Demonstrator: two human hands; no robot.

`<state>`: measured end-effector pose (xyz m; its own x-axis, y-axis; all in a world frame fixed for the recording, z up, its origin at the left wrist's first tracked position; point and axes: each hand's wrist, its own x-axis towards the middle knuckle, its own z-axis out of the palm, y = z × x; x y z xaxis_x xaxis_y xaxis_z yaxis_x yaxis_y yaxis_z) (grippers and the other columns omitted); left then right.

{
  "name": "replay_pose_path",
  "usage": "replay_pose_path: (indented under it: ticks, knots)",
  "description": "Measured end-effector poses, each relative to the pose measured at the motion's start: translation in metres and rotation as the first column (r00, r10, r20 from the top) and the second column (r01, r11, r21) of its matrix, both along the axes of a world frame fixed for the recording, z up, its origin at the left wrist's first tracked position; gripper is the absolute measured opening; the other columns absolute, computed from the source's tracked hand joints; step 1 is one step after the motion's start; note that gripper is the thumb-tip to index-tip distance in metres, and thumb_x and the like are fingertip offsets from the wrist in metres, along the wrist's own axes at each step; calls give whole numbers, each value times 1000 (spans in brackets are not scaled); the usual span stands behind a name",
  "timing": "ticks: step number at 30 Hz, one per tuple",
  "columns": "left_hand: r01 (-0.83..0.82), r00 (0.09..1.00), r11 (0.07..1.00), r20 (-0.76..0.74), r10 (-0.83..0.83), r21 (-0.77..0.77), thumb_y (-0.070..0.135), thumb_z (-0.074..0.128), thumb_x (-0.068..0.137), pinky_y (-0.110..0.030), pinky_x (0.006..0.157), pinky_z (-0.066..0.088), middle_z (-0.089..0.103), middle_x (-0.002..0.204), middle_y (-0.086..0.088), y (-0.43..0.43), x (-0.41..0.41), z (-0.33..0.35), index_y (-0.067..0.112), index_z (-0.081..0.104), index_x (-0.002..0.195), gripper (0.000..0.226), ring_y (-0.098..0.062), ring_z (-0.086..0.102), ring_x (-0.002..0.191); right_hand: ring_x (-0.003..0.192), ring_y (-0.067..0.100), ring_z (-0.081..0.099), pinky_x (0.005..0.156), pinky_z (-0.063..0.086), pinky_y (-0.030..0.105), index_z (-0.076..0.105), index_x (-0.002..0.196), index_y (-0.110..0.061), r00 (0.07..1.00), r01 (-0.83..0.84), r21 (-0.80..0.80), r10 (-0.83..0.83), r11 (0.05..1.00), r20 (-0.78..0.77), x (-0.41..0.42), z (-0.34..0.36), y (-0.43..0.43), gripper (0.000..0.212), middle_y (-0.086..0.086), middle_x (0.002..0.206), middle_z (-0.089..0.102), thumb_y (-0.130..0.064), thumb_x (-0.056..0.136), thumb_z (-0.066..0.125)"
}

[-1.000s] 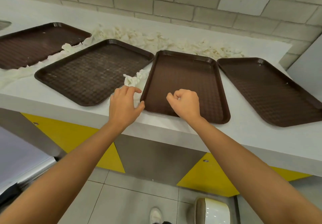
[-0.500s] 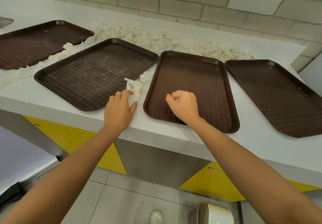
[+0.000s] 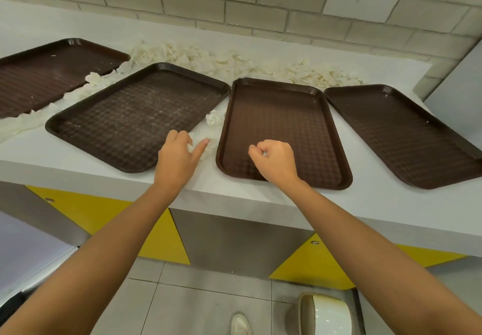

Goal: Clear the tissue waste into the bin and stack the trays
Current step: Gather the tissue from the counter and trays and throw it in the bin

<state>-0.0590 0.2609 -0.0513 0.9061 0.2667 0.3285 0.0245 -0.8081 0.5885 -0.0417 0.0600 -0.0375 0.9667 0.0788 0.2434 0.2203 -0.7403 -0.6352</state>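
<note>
Several brown trays lie side by side on the white counter [image 3: 391, 204]: a far-left tray [image 3: 52, 73], a second tray [image 3: 135, 115], a third tray [image 3: 281, 115] and a right tray [image 3: 404, 136]. Crumpled white tissue waste [image 3: 234, 63] runs along the back behind them. In the gap between the second and third trays, my left hand [image 3: 177, 157] curls its fingers round a tissue wad [image 3: 208, 149]. A smaller tissue ball [image 3: 215, 119] lies just beyond it. My right hand [image 3: 273, 160] is a fist over the third tray's near end, with a white scrap showing inside it.
More tissue trails between the two left trays [image 3: 78, 92]. A cream bin [image 3: 323, 313] stands on the tiled floor below the counter, beside my shoe [image 3: 240, 324]. A brick wall backs the counter, and a grey panel [image 3: 459, 86] rises at the right.
My left hand has reached forward into the gap and curled its fingers round the tissue wad. My right fist has stayed over the third tray.
</note>
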Motion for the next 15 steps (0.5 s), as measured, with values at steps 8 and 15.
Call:
replay_pose_path:
  ticks: [8,15]
  knots:
    - [44,994,999,104,-41,-29,16,65,86,-15,65,28,51,99,-13,4,5,19,2,56,91,17,-13,43,75,48,12,38,51,32,18,37,44,-19,999,35,6,-35,999,-13,-13,2,4,50,-3,47,38,-23,90,53]
    - [90,994,986,67,-81,-142,9,55,91,-17,64,34,47,93,-2,-6,3,33,6,51,97,9,-12,46,80,47,12,32,50,26,23,28,42,-19,997,68,25,-69,997,19,-26,6,3,53,-5,46,31,-21,89,53]
